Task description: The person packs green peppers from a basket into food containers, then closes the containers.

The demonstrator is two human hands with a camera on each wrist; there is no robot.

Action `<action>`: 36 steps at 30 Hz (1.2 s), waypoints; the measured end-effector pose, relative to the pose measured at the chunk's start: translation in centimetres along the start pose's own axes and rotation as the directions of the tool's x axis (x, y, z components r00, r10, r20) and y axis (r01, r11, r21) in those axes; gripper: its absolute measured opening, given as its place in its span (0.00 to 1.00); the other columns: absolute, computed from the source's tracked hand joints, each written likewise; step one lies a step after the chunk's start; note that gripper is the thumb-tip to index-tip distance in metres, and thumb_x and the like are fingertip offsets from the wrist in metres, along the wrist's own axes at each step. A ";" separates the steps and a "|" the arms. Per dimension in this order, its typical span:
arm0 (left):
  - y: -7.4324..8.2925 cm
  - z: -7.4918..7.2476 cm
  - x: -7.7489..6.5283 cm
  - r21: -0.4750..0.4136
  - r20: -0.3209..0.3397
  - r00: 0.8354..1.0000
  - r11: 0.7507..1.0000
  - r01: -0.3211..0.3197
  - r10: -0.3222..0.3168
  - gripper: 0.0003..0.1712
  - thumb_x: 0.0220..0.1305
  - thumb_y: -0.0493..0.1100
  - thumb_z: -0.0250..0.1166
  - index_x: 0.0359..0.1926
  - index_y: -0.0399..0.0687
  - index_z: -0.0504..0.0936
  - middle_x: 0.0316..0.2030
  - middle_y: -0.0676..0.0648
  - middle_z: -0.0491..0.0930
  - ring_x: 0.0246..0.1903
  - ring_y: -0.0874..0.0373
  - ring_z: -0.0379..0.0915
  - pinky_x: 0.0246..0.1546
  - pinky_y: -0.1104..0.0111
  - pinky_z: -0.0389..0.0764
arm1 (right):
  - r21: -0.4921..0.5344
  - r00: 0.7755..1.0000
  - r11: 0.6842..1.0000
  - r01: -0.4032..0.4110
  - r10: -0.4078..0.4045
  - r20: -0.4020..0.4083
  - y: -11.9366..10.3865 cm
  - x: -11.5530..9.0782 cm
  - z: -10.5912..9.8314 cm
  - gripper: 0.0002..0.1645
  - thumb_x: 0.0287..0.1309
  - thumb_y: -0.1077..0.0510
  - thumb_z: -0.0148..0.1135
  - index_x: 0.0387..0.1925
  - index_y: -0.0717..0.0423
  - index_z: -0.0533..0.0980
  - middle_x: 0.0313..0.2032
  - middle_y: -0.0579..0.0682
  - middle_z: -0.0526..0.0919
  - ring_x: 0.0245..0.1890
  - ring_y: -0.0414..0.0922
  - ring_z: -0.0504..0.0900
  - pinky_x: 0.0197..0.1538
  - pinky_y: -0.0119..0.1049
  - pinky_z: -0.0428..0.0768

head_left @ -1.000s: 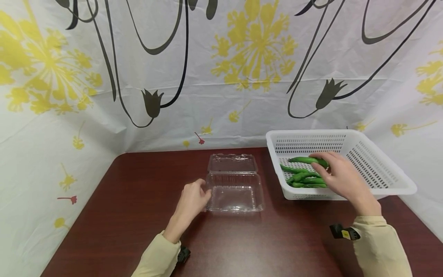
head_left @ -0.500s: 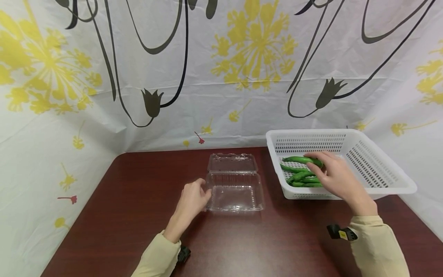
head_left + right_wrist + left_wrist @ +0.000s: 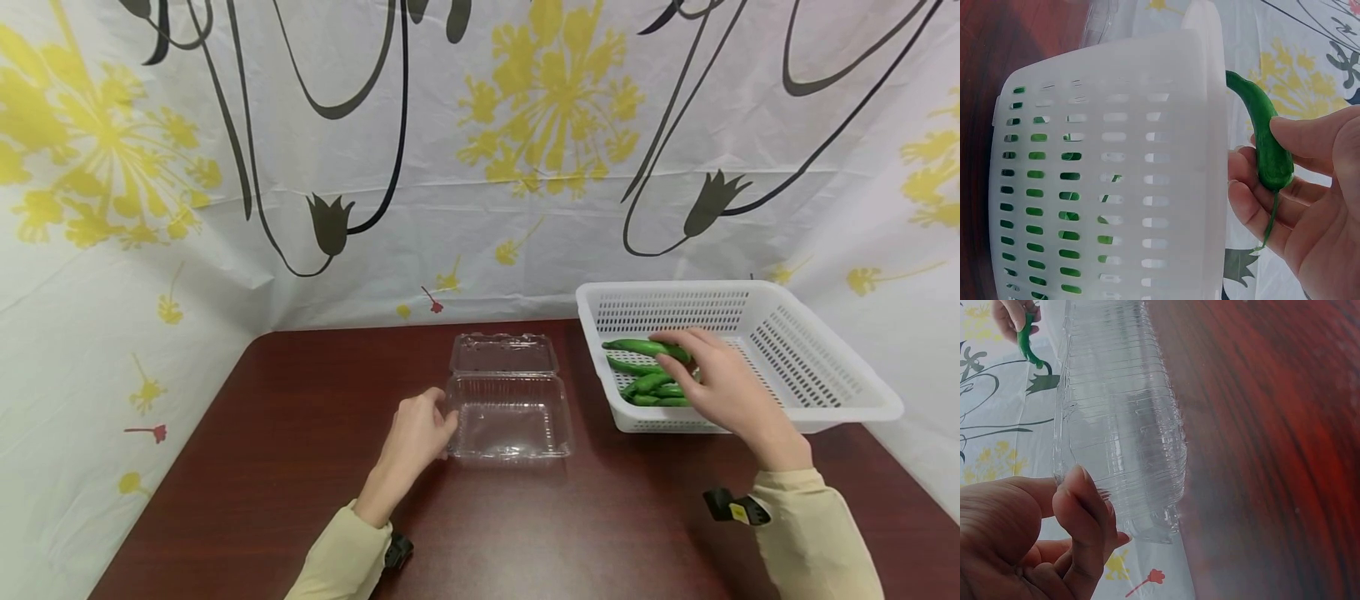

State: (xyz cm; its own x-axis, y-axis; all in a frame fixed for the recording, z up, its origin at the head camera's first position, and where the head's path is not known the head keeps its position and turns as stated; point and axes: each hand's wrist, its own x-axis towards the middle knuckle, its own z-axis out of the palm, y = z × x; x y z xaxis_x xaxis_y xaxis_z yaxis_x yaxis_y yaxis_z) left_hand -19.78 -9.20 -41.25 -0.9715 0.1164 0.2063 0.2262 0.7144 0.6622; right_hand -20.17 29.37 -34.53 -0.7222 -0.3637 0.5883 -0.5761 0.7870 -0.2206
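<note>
My right hand (image 3: 723,383) pinches a green chili pepper (image 3: 1261,128) between thumb and fingers, above the white basket. The pepper's thin stem hangs toward the palm in the right wrist view. Several more green peppers (image 3: 648,385) lie in the basket's left part, partly covered by the hand. A clear plastic clamshell container (image 3: 510,417) stands with its lid folded back, left of the basket. At its left edge, my left hand (image 3: 420,429) grips the rim with thumb and fingers, as the left wrist view also shows (image 3: 1079,519).
The white slotted basket (image 3: 847,367) sits on the right of the dark red-brown table (image 3: 322,467). A white patterned cloth (image 3: 480,208) hangs behind the table and along both sides. The basket's tall rim stands between the right hand and the container.
My right hand has slid left over the basket, carrying the pepper toward the basket's left rim. The left hand and the container stay where they were.
</note>
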 end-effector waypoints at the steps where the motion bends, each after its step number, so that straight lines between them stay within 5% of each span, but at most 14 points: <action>1: 0.0 0.0 0.0 0.000 0.000 1.000 1.000 -0.001 0.001 0.20 0.65 0.36 0.66 0.54 0.27 0.78 0.14 0.55 0.74 0.07 0.69 0.70 0.32 0.62 0.84 | 0.001 1.000 1.000 0.006 -0.006 -0.006 -0.1 0.0 0.0 0.20 0.60 0.67 0.68 0.55 0.60 0.79 0.41 0.50 0.82 0.32 0.40 0.75 0.34 0.32 0.74; 10: -0.1 0.0 0.0 0.000 -0.002 1.000 1.000 0.002 -0.002 0.20 0.65 0.36 0.66 0.54 0.27 0.78 0.14 0.55 0.74 0.07 0.69 0.70 0.31 0.62 0.84 | 0.025 0.995 0.996 0.089 -0.088 -0.053 -0.8 0.4 0.2 0.23 0.54 0.72 0.69 0.53 0.61 0.79 0.39 0.49 0.81 0.31 0.37 0.72 0.35 0.27 0.70; 36: 0.0 0.0 0.0 -0.009 -0.004 1.000 1.000 0.009 -0.009 0.20 0.65 0.36 0.67 0.54 0.28 0.79 0.15 0.54 0.74 0.07 0.69 0.70 0.26 0.66 0.82 | 0.067 0.987 0.985 0.161 -0.158 -0.042 -2.7 0.9 1.4 0.27 0.51 0.76 0.69 0.54 0.62 0.78 0.42 0.52 0.79 0.33 0.39 0.73 0.32 0.33 0.75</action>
State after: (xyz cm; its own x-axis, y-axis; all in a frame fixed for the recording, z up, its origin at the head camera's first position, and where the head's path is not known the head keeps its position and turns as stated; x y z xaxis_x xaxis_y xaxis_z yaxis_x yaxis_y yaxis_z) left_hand -19.76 -9.22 -41.31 -0.9733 0.1074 0.2028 0.2180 0.7091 0.6706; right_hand -19.82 26.19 -34.50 -0.6054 -0.4626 0.6477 -0.7090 0.6833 -0.1747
